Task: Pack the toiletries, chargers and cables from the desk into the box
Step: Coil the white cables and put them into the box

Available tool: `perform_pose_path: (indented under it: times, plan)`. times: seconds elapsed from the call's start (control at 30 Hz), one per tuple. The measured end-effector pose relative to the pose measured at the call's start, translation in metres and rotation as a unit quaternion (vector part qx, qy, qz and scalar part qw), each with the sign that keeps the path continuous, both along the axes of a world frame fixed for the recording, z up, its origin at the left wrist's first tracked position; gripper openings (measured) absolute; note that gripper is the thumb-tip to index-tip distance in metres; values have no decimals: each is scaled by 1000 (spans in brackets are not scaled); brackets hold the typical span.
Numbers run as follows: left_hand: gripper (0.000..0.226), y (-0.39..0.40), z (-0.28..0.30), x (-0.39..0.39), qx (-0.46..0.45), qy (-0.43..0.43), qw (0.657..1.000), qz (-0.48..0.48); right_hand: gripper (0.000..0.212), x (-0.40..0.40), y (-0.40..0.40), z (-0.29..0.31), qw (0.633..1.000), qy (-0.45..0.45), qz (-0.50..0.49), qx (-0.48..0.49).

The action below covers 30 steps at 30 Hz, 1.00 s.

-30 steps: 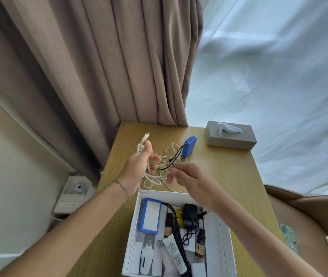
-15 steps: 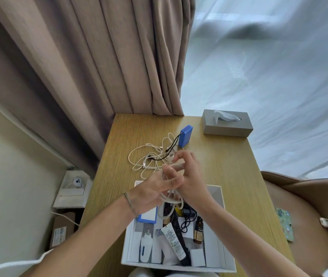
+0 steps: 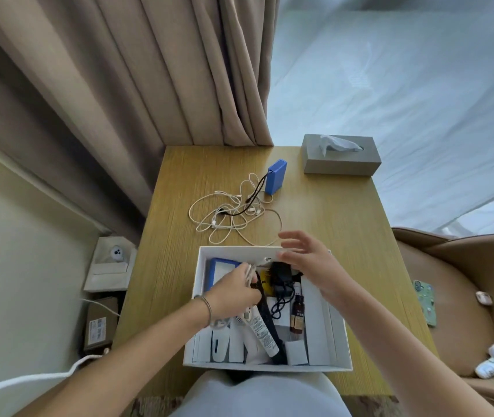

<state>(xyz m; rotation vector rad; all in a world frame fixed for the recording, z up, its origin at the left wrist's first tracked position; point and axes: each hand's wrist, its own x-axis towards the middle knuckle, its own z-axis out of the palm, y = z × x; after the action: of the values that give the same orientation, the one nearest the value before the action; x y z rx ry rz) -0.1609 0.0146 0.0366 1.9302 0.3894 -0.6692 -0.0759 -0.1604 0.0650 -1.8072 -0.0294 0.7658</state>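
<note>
Nearest to us sits the open white cardboard box [image 3: 342, 341] on the wooden surface [image 3: 345, 212], already filled with a white squeeze tube [image 3: 262, 334], a small brown bottle [image 3: 296, 316], a black charger with its cord [image 3: 280, 279] and a blue-rimmed flat case [image 3: 221, 270]. Our left hand [image 3: 233, 291] is inside the box, fingers curled around a coiled white cable [image 3: 250, 273]. Our right hand [image 3: 308, 260] hovers over the box's far rim, fingers spread and holding nothing. Beyond lie a tangle of white cables [image 3: 230, 218], a blue rectangular power bank [image 3: 275, 176] on edge with a black strap, and a grey tissue box [image 3: 342, 159].
</note>
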Motion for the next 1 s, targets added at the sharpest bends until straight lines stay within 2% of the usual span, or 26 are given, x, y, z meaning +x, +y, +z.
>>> perform_pose_path:
  times: [0.07,0.17,0.3,0.4,0.6,0.83,1.0]
  plan:
    - [21,-8,-14,-9,96,-36,994,-33,34,-2,-10,-7,1000,-5,-28,-9]
    - [25,-28,-33,-17,237,-112,960,-104,32,-5,-22,-14,998,-18,-54,-21]
    - [39,-57,-58,-21,320,-164,919,-161,32,-10,-32,-18,997,-30,-66,-29]
    - [51,-73,-72,-22,335,-174,906,-189,31,-14,-37,-21,996,-37,-70,-35]
    - [60,-91,-87,-27,379,-198,875,-229,30,-22,-47,-23,995,-34,-80,-37]
    - [73,-82,-71,-27,301,-177,906,-239,28,-24,-52,-21,995,-43,-81,-45]
    - [60,-66,-38,-17,253,-224,925,-174,24,-17,-50,-20,994,-70,-68,-49]
